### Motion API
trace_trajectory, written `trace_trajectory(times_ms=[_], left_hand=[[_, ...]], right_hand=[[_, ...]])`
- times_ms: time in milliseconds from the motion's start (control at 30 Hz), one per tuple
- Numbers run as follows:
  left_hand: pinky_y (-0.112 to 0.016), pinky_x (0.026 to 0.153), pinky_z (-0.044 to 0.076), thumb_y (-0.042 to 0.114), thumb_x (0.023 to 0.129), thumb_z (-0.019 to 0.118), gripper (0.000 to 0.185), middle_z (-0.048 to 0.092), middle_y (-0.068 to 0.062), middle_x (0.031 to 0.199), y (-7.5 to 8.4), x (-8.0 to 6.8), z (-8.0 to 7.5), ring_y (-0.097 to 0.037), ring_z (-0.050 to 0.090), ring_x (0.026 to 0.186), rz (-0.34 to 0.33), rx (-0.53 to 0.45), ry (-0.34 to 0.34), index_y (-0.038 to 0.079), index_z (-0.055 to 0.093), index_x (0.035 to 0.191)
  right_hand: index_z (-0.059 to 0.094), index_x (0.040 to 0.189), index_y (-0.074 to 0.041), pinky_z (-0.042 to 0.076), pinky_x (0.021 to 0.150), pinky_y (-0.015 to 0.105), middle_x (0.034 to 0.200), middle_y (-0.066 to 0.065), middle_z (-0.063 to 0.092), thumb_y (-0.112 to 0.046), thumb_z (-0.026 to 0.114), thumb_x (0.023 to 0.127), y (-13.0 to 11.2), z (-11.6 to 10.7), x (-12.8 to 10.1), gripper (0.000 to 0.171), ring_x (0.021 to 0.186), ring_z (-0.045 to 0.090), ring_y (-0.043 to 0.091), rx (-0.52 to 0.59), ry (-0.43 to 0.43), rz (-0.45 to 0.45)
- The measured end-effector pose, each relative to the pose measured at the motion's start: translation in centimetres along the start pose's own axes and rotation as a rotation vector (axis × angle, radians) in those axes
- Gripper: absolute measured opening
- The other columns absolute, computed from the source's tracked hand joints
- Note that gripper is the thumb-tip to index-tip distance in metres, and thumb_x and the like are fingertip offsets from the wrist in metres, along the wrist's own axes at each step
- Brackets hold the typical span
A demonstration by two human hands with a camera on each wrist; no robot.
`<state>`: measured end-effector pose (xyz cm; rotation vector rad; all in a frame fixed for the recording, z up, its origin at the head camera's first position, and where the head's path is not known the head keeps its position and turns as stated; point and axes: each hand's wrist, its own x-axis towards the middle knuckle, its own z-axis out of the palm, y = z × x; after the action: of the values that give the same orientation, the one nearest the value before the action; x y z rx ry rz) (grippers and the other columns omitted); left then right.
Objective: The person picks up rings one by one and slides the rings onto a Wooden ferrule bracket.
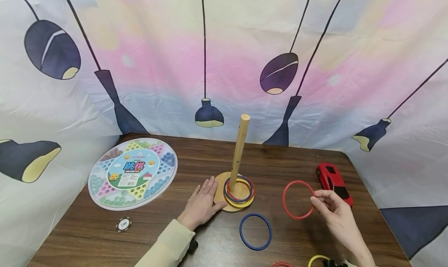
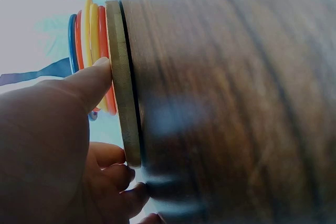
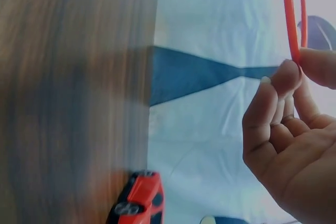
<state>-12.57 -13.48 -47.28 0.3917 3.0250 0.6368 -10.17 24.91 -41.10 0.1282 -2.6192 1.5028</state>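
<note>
Red ring point(image 1: 284, 200), raised over the desk point(image 1: 215, 239) toward its right edge, is pinched between thumb and fingers of the right hand point(image 1: 336, 212), near the red toy car point(image 1: 334, 183). Left hand point(image 1: 202, 205), fingers extended, touches the wooden peg stand's base point(image 1: 221, 182). Stacked rings point(image 1: 249, 203) encircle its peg point(image 1: 239, 154); blue ring point(image 1: 241, 231) lies nearer the front edge.

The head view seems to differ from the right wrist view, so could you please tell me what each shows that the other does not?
Only the head view shows the left hand, the wooden post, the round game board, the chip and the loose blue ring. Only the right wrist view shows the palm of the right hand. Both show the red car, the brown table, the printed cloth and that hand pinching a red ring.
</note>
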Motion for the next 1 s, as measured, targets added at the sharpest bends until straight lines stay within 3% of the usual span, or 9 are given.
trace_trajectory(times_ms=[333, 633, 1000], left_hand=[[-0.053, 0.114, 0.022, 0.052, 0.094, 0.057, 0.082, 0.026, -0.019, 0.156, 0.0, 0.0, 0.0, -0.034, 0.025, 0.144, 0.002, -0.006, 0.003, -0.004, 0.031, 0.150], [-0.053, 0.114, 0.022, 0.052, 0.094, 0.057, 0.083, 0.025, -0.019, 0.157, 0.0, 0.0, -0.1, -0.034, 0.024, 0.144, -0.002, -0.007, -0.002, -0.004, 0.031, 0.150], [-0.053, 0.114, 0.023, 0.052, 0.094, 0.057, 0.083, 0.026, -0.019, 0.156, 0.1, 0.0, 0.1, -0.035, 0.025, 0.143, 0.000, 0.017, 0.010, -0.004, 0.032, 0.149]], right_hand=[[0.053, 0.120, 0.005, 0.054, 0.066, 0.022, 0.090, 0.004, 0.063, -0.008, 0.060, 0.097, -2.1, 1.8, 1.3, 0.028, 0.075, 0.063, 0.012, 0.201, 0.024, -0.109], [0.055, 0.122, 0.001, 0.054, 0.066, 0.025, 0.093, 0.009, 0.062, -0.006, 0.060, 0.096, -3.9, 2.6, 2.2, 0.027, 0.074, 0.062, 0.017, 0.207, 0.043, -0.178], [0.059, 0.117, 0.003, 0.054, 0.069, 0.023, 0.091, 0.016, 0.059, -0.001, 0.062, 0.094, -6.9, 3.8, 3.3, 0.024, 0.076, 0.062, 0.017, 0.359, 0.101, -0.227]])
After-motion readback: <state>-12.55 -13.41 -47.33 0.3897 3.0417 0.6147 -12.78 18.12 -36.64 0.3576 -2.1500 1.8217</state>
